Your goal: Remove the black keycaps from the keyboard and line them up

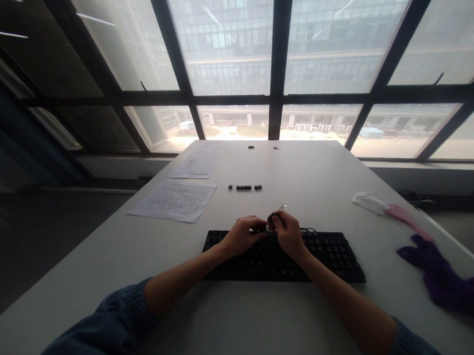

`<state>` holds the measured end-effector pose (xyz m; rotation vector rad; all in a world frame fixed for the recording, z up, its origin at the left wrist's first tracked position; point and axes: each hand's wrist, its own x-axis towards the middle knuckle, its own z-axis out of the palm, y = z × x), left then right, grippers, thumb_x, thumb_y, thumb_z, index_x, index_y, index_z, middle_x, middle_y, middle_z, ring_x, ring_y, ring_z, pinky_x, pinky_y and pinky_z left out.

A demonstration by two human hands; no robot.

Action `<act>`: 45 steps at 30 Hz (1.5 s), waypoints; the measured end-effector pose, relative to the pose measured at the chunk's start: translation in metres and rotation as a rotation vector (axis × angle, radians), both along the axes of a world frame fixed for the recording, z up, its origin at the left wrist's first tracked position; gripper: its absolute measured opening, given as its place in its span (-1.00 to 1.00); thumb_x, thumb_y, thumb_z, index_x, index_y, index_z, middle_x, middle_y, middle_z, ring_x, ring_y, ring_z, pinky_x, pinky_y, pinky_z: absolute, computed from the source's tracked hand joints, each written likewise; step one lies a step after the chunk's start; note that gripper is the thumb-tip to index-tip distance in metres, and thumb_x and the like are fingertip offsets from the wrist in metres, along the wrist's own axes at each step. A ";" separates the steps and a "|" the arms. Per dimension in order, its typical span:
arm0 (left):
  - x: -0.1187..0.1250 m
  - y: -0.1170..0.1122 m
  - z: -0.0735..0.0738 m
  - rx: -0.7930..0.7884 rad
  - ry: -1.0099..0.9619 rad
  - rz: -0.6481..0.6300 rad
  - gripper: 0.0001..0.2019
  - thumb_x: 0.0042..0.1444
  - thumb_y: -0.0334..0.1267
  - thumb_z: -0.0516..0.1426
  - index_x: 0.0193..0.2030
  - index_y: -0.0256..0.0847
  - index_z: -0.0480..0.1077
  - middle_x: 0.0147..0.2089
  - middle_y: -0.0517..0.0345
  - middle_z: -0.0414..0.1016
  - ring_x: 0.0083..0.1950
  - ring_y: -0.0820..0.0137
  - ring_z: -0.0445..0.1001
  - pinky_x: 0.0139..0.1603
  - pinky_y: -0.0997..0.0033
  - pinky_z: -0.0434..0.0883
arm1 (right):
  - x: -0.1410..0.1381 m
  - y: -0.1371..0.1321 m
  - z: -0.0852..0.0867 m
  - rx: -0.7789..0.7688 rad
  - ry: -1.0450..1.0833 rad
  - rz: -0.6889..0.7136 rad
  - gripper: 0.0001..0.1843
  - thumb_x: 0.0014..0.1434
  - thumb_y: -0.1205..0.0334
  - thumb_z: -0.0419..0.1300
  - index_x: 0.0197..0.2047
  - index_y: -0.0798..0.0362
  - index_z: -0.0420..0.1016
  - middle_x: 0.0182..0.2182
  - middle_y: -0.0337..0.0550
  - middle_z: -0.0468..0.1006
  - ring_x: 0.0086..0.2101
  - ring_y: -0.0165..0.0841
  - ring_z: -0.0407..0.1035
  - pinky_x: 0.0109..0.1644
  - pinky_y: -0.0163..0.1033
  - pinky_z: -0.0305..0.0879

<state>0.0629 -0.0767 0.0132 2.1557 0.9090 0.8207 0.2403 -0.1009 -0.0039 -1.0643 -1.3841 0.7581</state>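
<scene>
A black keyboard (327, 256) lies on the white table (318, 170) in front of me. Both hands hover over its far edge, close together. My left hand (243, 234) is curled, fingertips pinched at the top row of keys. My right hand (287, 232) is closed around a small tool with a pale metal tip (283, 205) that pokes up past the fingers; a small dark piece sits between the two hands. Beyond the keyboard, a short row of several black keycaps (244, 187) rests on the table.
Printed sheets (174, 200) lie at the left, more paper (196, 163) farther back. At the right edge are a purple glove (439, 272), a pink item (404, 217) and a white one (368, 201). Large windows stand behind the table's far end.
</scene>
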 end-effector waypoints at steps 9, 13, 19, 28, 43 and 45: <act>0.002 -0.003 0.000 0.026 -0.010 0.064 -0.70 0.12 -0.39 0.21 0.01 -0.11 0.45 -0.12 0.13 0.62 -0.11 0.32 0.59 -0.02 0.28 0.53 | -0.002 -0.004 0.004 -0.032 0.047 -0.063 -0.67 0.30 0.01 0.11 -0.38 0.04 0.47 -0.53 -0.17 0.55 -0.51 -0.33 0.43 -0.42 -0.27 0.35; 0.001 -0.003 0.000 0.119 0.061 0.031 -0.78 0.18 -0.40 0.16 -0.04 -0.11 0.45 -0.11 0.11 0.59 -0.08 0.33 0.56 0.01 0.29 0.50 | -0.001 0.000 0.003 -0.080 0.133 -0.060 -0.64 0.28 -0.04 0.12 -0.38 0.06 0.47 -0.53 -0.15 0.57 -0.54 -0.32 0.44 -0.46 -0.27 0.37; 0.000 -0.001 0.010 0.189 0.023 0.005 -0.89 0.15 -0.39 0.19 -0.18 -0.15 0.45 0.06 0.02 0.45 0.03 0.31 0.47 -0.01 0.30 0.48 | -0.001 0.001 0.003 -0.082 0.173 -0.064 -0.64 0.27 -0.04 0.13 -0.37 0.08 0.46 -0.50 -0.14 0.58 -0.55 -0.36 0.44 -0.48 -0.31 0.37; 0.019 0.112 0.036 0.344 0.111 0.143 -0.77 0.14 -0.27 0.22 -0.04 -0.16 0.51 -0.16 0.11 0.57 -0.19 0.36 0.49 -0.09 0.30 0.43 | -0.002 0.005 0.000 -0.100 0.226 -0.039 -0.61 0.27 -0.08 0.12 -0.37 0.08 0.45 -0.50 -0.13 0.57 -0.56 -0.37 0.44 -0.49 -0.31 0.37; 0.058 0.215 -0.020 0.265 0.440 0.228 -0.78 0.05 -0.21 0.25 -0.12 -0.07 0.58 -0.16 0.11 0.64 0.02 0.12 0.44 0.17 -0.01 0.13 | -0.002 0.007 -0.003 -0.128 0.256 -0.017 -0.67 0.29 0.00 0.12 -0.34 0.08 0.46 -0.46 -0.10 0.58 -0.53 -0.37 0.44 -0.48 -0.32 0.36; 0.056 0.215 -0.022 0.258 0.439 0.226 -0.72 0.06 -0.19 0.24 -0.06 -0.07 0.56 -0.14 0.11 0.65 0.04 0.12 0.44 0.17 -0.01 0.12 | -0.002 0.007 -0.003 -0.127 0.250 -0.019 -0.68 0.29 0.02 0.12 -0.35 0.08 0.46 -0.46 -0.10 0.58 -0.53 -0.37 0.44 -0.47 -0.32 0.36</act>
